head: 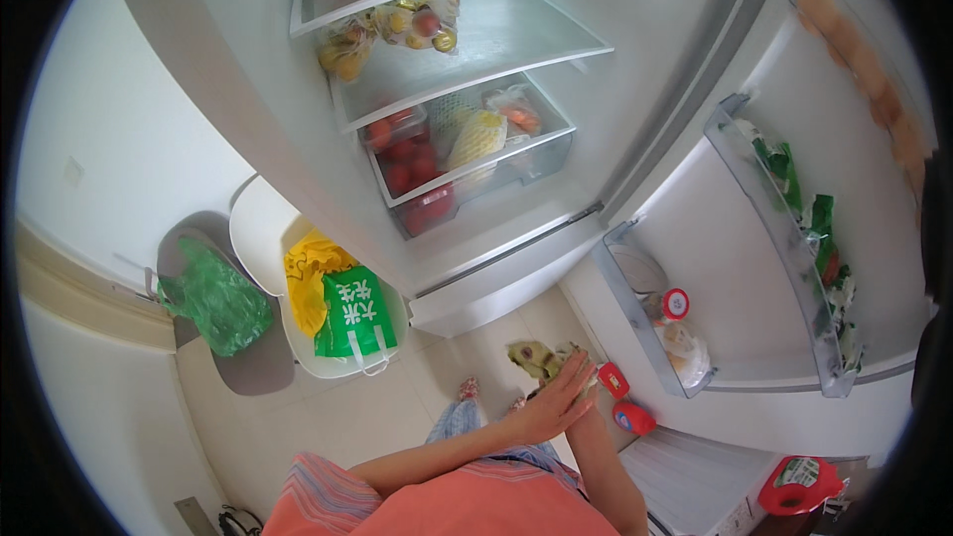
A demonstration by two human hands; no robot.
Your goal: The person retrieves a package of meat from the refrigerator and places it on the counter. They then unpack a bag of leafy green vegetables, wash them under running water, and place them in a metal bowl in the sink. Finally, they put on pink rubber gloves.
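My left hand (551, 406) lies across the top of my right hand (585, 403), its fingers stretched out close together. Between and beyond the two hands a crumpled olive-green cloth (532, 359) with dark spots sticks out to the left. Most of my right hand is hidden under the left, and only its wrist side shows plainly. Both hands are low in front of my body, above the tiled floor (461, 353) and just left of the open refrigerator door (744, 290).
Inside the refrigerator, a clear drawer (476, 190) holds red fruit and wrapped produce. Bagged fruit (413, 24) lies on a glass shelf (514, 26). A white bin (339, 368) with bags and a green plastic bag (223, 305) stand left. Red bottles (633, 417) are right of my hands.
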